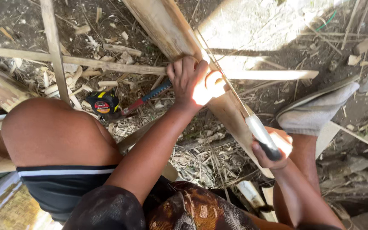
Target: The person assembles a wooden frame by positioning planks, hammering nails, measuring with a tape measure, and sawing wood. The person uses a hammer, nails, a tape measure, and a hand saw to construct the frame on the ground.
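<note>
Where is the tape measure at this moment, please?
In the head view the yellow and black tape measure lies on the littered ground at centre-left, just above the person's bare knee and left of the left hand, beside a red-and-blue-handled tool.

Wide pale bamboo slat (231,115), slanting top-left to lower-right over littered ground; thin saw blade (224,83) laid along it, apparently cutting lengthwise.

One label only: round red-and-yellow sticker (102,106) on face of black-and-yellow tape measure (103,102), lying on littered ground left of centre, just above bare knee. No packages, signs, screens in view.
</note>
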